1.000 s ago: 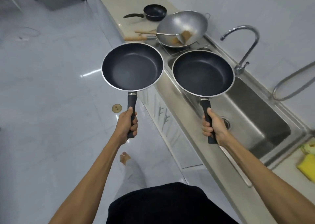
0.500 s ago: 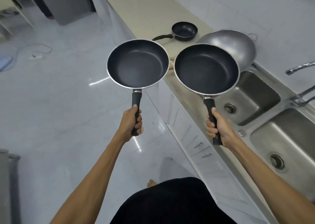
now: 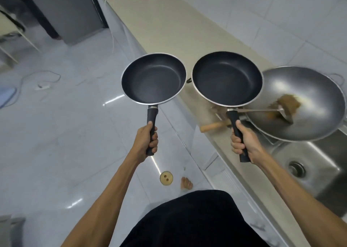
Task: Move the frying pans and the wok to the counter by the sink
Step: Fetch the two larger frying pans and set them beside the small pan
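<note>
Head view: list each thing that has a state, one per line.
left hand: closed around the left frying pan's handle
right hand: closed around the right frying pan's handle
left frying pan: held in the air, empty, over the floor
right frying pan: held in the air, empty, over the counter edge
wok: resting by the sink, holding a spatula and brown scraps
sink: empty, drain uncovered
</note>
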`<action>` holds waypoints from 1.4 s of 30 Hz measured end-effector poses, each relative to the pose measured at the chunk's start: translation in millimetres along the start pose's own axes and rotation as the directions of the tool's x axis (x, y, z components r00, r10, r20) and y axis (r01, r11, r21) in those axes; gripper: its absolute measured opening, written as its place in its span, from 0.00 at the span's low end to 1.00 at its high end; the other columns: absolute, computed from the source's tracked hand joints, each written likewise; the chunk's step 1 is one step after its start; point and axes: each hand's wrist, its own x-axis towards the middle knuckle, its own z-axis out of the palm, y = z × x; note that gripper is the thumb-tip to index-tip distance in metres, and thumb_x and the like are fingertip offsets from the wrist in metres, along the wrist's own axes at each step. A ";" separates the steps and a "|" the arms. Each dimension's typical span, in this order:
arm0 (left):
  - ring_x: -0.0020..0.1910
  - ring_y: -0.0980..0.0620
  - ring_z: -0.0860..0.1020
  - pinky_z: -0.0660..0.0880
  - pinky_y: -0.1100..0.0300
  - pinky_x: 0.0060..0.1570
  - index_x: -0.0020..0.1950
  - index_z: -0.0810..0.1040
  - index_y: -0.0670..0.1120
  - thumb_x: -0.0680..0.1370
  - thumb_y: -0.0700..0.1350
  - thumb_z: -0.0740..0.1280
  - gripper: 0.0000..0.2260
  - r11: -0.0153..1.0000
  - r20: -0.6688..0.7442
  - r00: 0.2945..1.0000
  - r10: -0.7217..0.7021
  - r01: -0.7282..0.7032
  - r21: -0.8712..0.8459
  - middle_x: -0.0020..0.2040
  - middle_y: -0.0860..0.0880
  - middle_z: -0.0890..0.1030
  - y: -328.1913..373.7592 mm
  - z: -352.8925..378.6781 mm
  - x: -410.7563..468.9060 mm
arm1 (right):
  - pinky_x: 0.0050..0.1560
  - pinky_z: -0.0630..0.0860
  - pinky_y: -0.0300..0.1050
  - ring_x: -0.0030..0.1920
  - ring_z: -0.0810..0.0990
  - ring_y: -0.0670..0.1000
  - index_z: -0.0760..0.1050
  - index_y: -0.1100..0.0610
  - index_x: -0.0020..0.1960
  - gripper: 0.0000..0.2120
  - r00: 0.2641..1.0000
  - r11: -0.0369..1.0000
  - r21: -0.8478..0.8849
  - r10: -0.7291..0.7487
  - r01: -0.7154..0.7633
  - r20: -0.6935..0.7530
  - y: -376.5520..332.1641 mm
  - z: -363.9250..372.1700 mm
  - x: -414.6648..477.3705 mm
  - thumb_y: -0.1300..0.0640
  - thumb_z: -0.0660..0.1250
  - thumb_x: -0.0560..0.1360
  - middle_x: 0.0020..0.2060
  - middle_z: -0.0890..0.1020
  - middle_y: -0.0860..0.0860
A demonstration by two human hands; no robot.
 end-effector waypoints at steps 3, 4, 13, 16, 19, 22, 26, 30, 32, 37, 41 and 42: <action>0.19 0.55 0.64 0.64 0.65 0.18 0.46 0.71 0.45 0.85 0.55 0.57 0.16 1.000 -0.013 1.000 -0.011 0.011 -0.003 0.26 0.52 0.69 32.9 -6.1 43.5 | 0.18 0.57 0.34 0.16 0.59 0.44 0.66 0.56 0.38 0.22 1.000 0.999 0.018 0.030 -0.030 -0.008 -28.1 27.0 42.9 0.41 0.58 0.83 0.22 0.64 0.48; 0.19 0.55 0.64 0.64 0.65 0.18 0.46 0.71 0.45 0.85 0.55 0.57 0.16 1.000 -0.012 1.000 -0.017 0.017 -0.013 0.26 0.52 0.69 41.8 -8.9 56.3 | 0.18 0.57 0.34 0.16 0.59 0.44 0.67 0.56 0.38 0.22 0.999 0.999 0.032 0.039 -0.039 0.002 -36.8 34.6 56.6 0.41 0.58 0.84 0.22 0.64 0.48; 0.19 0.55 0.62 0.62 0.65 0.18 0.46 0.71 0.45 0.85 0.54 0.57 0.15 0.999 0.023 0.999 -0.038 0.037 0.021 0.26 0.51 0.67 126.1 -58.0 189.5 | 0.20 0.57 0.34 0.16 0.60 0.44 0.67 0.55 0.43 0.20 0.995 0.996 0.042 0.084 -0.082 -0.057 -88.3 120.4 186.3 0.40 0.57 0.84 0.22 0.65 0.48; 0.19 0.55 0.62 0.62 0.65 0.18 0.46 0.71 0.45 0.85 0.54 0.57 0.15 0.997 0.069 0.996 -0.058 0.055 0.053 0.27 0.51 0.67 160.5 -81.7 241.7 | 0.19 0.58 0.33 0.16 0.60 0.44 0.67 0.55 0.42 0.20 0.992 0.995 0.073 0.079 -0.072 -0.099 -98.4 160.5 226.4 0.40 0.57 0.84 0.22 0.65 0.48; 0.19 0.55 0.62 0.62 0.65 0.18 0.45 0.71 0.45 0.85 0.54 0.57 0.16 0.991 0.109 0.989 -0.097 0.086 0.106 0.27 0.51 0.67 196.6 -113.8 293.0 | 0.19 0.57 0.34 0.16 0.59 0.44 0.67 0.54 0.41 0.21 0.984 0.988 0.134 0.092 -0.071 -0.154 -105.0 208.6 263.2 0.40 0.56 0.84 0.22 0.65 0.47; 0.19 0.55 0.62 0.62 0.65 0.18 0.45 0.71 0.45 0.85 0.55 0.57 0.16 0.983 0.166 0.979 -0.114 0.087 0.162 0.27 0.51 0.67 233.7 -142.1 342.6 | 0.18 0.58 0.34 0.17 0.59 0.44 0.68 0.54 0.41 0.21 0.973 0.980 0.196 0.078 -0.034 -0.218 -114.6 258.9 298.8 0.40 0.56 0.84 0.22 0.65 0.47; 0.19 0.55 0.62 0.62 0.65 0.19 0.44 0.71 0.45 0.85 0.55 0.56 0.17 0.963 0.204 0.964 -0.168 0.117 0.241 0.27 0.50 0.67 271.7 -166.0 391.7 | 0.18 0.58 0.35 0.18 0.60 0.44 0.68 0.53 0.41 0.20 0.952 0.958 0.285 0.118 -0.035 -0.281 -117.6 308.1 329.7 0.40 0.57 0.84 0.23 0.65 0.47; 0.19 0.54 0.61 0.61 0.65 0.19 0.45 0.71 0.46 0.85 0.55 0.56 0.16 0.952 0.256 0.950 -0.180 0.103 0.287 0.27 0.50 0.66 305.5 -169.4 445.9 | 0.18 0.59 0.36 0.19 0.60 0.44 0.68 0.54 0.42 0.20 0.934 0.944 0.331 0.113 0.006 -0.339 -127.2 326.9 360.6 0.40 0.57 0.84 0.23 0.66 0.46; 0.19 0.54 0.62 0.61 0.65 0.19 0.45 0.71 0.46 0.85 0.55 0.56 0.16 0.944 0.285 0.940 -0.188 0.093 0.317 0.27 0.50 0.66 318.9 -164.8 469.0 | 0.18 0.59 0.36 0.19 0.60 0.44 0.68 0.54 0.42 0.20 0.928 0.934 0.358 0.119 0.017 -0.354 -131.3 330.3 375.8 0.40 0.58 0.84 0.23 0.66 0.46; 0.19 0.54 0.61 0.61 0.65 0.19 0.44 0.70 0.46 0.86 0.55 0.56 0.16 0.921 0.349 0.915 -0.201 0.056 0.384 0.27 0.50 0.66 356.4 -137.6 531.5 | 0.19 0.58 0.36 0.19 0.60 0.45 0.67 0.54 0.41 0.20 0.908 0.911 0.408 0.115 0.065 -0.402 -152.3 324.8 421.7 0.40 0.57 0.84 0.24 0.65 0.46; 0.19 0.54 0.62 0.61 0.65 0.18 0.44 0.71 0.46 0.86 0.55 0.56 0.16 0.905 0.387 0.889 -0.244 0.065 0.421 0.27 0.50 0.66 389.8 -106.3 573.5 | 0.19 0.58 0.36 0.19 0.60 0.45 0.68 0.54 0.41 0.20 0.883 0.892 0.442 0.133 0.092 -0.450 -173.2 321.0 454.3 0.41 0.57 0.84 0.23 0.66 0.47; 0.19 0.54 0.62 0.61 0.65 0.18 0.45 0.71 0.46 0.86 0.55 0.56 0.16 0.905 0.400 0.883 -0.245 0.060 0.422 0.27 0.51 0.66 396.7 -98.7 583.0 | 0.19 0.58 0.36 0.19 0.60 0.45 0.68 0.54 0.41 0.20 0.879 0.886 0.452 0.132 0.102 -0.458 -179.1 319.9 462.7 0.41 0.57 0.84 0.24 0.66 0.47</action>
